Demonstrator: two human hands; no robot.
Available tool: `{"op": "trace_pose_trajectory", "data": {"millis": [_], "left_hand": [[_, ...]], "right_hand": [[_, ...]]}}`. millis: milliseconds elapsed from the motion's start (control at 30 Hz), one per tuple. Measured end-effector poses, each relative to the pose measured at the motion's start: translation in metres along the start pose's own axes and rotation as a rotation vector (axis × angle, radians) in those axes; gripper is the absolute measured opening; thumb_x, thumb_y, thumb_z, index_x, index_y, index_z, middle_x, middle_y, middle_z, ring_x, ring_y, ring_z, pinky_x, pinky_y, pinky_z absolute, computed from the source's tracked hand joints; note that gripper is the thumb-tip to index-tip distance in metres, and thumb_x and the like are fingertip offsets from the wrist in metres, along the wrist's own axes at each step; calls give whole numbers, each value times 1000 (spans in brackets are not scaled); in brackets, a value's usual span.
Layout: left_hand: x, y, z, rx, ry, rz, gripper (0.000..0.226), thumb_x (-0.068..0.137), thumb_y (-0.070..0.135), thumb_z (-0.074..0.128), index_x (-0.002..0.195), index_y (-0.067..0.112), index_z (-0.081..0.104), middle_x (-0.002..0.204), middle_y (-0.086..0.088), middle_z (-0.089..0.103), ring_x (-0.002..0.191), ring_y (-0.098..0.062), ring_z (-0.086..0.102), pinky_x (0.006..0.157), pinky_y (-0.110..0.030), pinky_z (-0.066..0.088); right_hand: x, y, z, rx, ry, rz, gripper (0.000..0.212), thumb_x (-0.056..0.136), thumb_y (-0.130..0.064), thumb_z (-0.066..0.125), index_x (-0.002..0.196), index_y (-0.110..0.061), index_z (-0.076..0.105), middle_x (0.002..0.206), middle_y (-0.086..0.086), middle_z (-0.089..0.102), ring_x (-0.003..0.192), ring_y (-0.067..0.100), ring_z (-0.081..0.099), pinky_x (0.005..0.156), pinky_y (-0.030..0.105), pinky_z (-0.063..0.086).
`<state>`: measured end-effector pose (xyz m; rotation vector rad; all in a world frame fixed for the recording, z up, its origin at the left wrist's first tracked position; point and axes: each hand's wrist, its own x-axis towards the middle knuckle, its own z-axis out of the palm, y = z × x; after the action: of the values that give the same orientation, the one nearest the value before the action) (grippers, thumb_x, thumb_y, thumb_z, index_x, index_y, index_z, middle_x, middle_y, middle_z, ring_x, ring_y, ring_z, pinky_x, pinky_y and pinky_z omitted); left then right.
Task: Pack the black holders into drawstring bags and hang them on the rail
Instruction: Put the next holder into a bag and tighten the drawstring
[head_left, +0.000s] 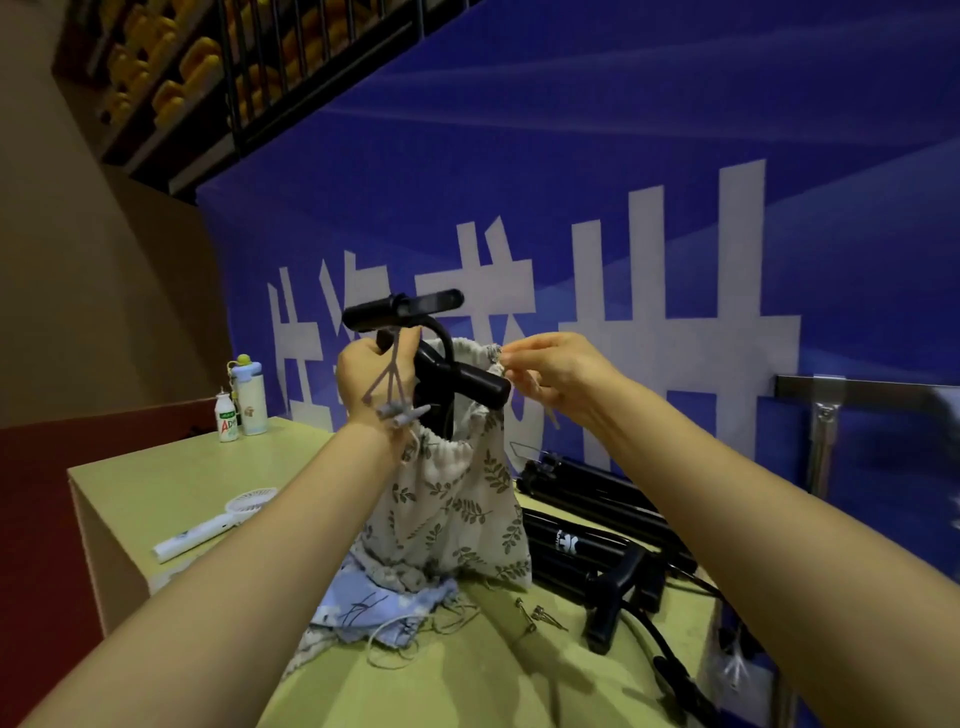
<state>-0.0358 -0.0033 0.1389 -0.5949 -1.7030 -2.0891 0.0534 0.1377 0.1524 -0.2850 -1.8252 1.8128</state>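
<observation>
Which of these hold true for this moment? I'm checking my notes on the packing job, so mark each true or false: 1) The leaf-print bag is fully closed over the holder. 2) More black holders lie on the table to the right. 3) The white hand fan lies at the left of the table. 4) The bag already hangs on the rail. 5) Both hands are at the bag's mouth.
1) False: the black holder sticks out of the open mouth of the leaf-print bag.
2) True: more black holders lie there.
3) True: the white hand fan lies at the left of the table.
4) False: the bag is held above the table; the rail is bare where visible.
5) True: the left hand and the right hand are at the mouth.
</observation>
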Motion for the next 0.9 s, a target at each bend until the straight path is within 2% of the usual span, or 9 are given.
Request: {"op": "trace_pose_trajectory", "data": {"millis": [100, 233, 367, 467, 567, 700, 833, 900], "left_hand": [[-8, -1, 5, 112, 37, 28, 38, 86, 36, 62, 63, 8, 52, 65, -11, 51, 61, -21, 46, 60, -29, 39], [-22, 4, 16, 186, 71, 33, 49, 85, 50, 59, 58, 11, 45, 59, 0, 44, 53, -12, 39, 50, -26, 30], [-22, 3, 21, 157, 30, 10, 47, 85, 48, 59, 58, 12, 44, 59, 0, 44, 54, -12, 39, 49, -26, 28], [-26, 4, 24, 125, -23, 21, 42, 87, 46, 58, 79, 4, 58, 68, -3, 53, 61, -12, 47, 51, -22, 33], [-28, 10, 25, 141, -54, 35, 46, 89, 45, 56, 92, -1, 61, 82, -10, 63, 74, -19, 56, 58, -24, 39], [-32, 27, 25, 89, -79, 61, 44, 92, 42, 51, 109, 2, 57, 107, -14, 64, 87, -20, 62, 55, -18, 39], [-41, 61, 30, 77, -51, 132, 43, 95, 40, 47, 115, 3, 54, 113, -12, 62, 91, -17, 59, 53, -13, 38], [-47, 80, 33, 73, -45, 168, 42, 95, 41, 47, 115, 5, 54, 113, -10, 61, 95, -18, 60, 58, -15, 41]], "right_hand": [[-10, -7, -11, 7, 55, -4, 2, 85, 1, 64, 86, 1, 66, 81, 13, 63, 67, 14, 60, 56, 17, 55], [-20, -16, -26, 30, 24, 42, 8, 87, 6, 58, 88, 3, 65, 93, 18, 65, 81, 21, 64, 73, 24, 56], [-27, -22, -35, 10, -22, 36, 20, 87, 10, 53, 104, 6, 64, 96, 16, 65, 86, 21, 66, 76, 26, 57], [-28, -28, -37, 122, -19, 81, 18, 88, 10, 52, 100, 4, 64, 90, 15, 66, 79, 19, 67, 69, 21, 58], [-28, -36, -34, 357, -30, 104, 15, 90, 7, 53, 101, 4, 62, 87, 16, 66, 70, 16, 65, 65, 21, 57], [-35, -50, -29, 497, -65, -53, 27, 93, 10, 42, 115, 7, 57, 101, 19, 64, 81, 18, 65, 68, 22, 57], [-52, -74, -26, 496, -81, -202, 38, 93, 16, 32, 125, 10, 51, 125, 26, 57, 98, 22, 63, 78, 21, 55], [-66, -87, -32, 507, -85, -256, 39, 91, 19, 33, 124, 11, 51, 124, 25, 57, 110, 26, 60, 82, 22, 53]]}}
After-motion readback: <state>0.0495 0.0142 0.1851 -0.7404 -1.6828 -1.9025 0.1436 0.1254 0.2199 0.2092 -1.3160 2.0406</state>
